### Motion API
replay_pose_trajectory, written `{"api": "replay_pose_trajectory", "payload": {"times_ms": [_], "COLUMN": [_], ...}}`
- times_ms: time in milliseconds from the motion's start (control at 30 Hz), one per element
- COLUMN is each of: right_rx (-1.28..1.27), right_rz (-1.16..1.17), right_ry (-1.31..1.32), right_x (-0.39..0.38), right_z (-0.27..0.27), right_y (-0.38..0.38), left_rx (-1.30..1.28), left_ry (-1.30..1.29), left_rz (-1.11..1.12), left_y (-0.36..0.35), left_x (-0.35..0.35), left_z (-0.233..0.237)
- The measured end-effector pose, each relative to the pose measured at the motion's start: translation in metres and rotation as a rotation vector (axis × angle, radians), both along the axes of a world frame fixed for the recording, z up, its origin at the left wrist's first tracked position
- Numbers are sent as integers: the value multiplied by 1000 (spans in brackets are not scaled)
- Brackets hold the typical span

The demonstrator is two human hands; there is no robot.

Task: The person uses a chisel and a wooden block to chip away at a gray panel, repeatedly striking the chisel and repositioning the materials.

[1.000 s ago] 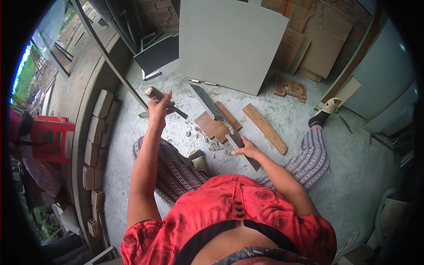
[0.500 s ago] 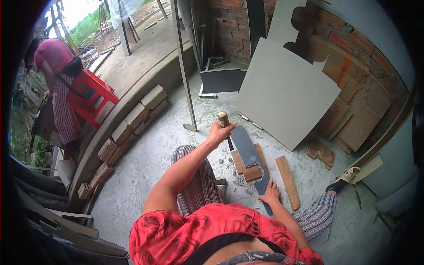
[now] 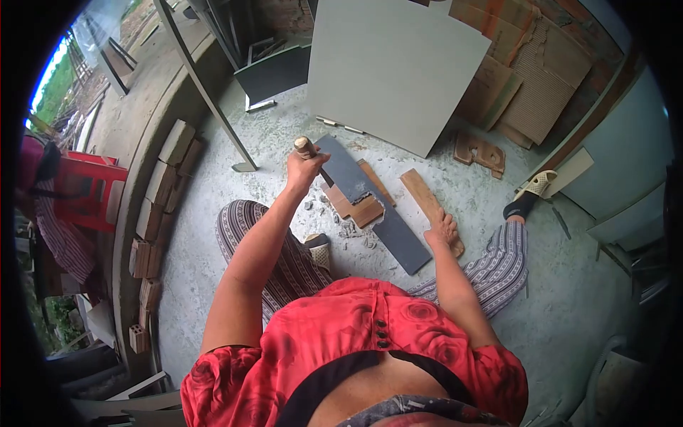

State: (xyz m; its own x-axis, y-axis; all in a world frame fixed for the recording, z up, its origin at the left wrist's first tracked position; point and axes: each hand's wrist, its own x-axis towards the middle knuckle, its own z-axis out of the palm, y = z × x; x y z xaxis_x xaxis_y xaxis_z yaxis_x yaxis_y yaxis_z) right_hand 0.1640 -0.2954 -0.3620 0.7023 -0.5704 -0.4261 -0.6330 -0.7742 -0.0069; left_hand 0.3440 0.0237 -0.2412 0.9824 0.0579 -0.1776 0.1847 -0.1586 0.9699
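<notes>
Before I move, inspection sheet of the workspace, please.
surface: rough grey concrete floor, whitish dust
job's things: long dark grey slab, jagged break mid-length, one piece or two unclear; flat brown wooden pieces showing at the break
clutter: grey rubble chips left of the break
grippers: left hand grips brown wooden-handled tool; right hand on light-brown wooden plank
cables: nothing seen
surroundings: large pale grey panel ahead; red plastic chair and another person far left

A: How's the light?
B: Decent, soft daylight, blown out at the upper left. Floor (image 3: pixel 192 228) shows only soft shadows.
A: And the edges?
B: Heavy fisheye bend, corners pretty much black.
</notes>
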Motion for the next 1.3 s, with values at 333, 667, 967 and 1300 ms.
{"api": "replay_pose_trajectory", "payload": {"times_ms": [333,667,967,1300], "right_rx": [-11,386,1161,623], "right_rz": [-86,-120,33,450], "right_ry": [100,-192,-909,-403], "right_x": [2,-4,38,23], "right_z": [-23,-20,179,199], "right_y": [-33,-38,43,58], "left_rx": [-65,56,204,157], "left_ry": [-2,-12,-52,-75], "left_rz": [-153,-251,-337,-352], "left_y": [-45,-45,-55,-57], "left_x": [-8,-9,-26,-36], "left_z": [-56,-71,-51,-46]}}
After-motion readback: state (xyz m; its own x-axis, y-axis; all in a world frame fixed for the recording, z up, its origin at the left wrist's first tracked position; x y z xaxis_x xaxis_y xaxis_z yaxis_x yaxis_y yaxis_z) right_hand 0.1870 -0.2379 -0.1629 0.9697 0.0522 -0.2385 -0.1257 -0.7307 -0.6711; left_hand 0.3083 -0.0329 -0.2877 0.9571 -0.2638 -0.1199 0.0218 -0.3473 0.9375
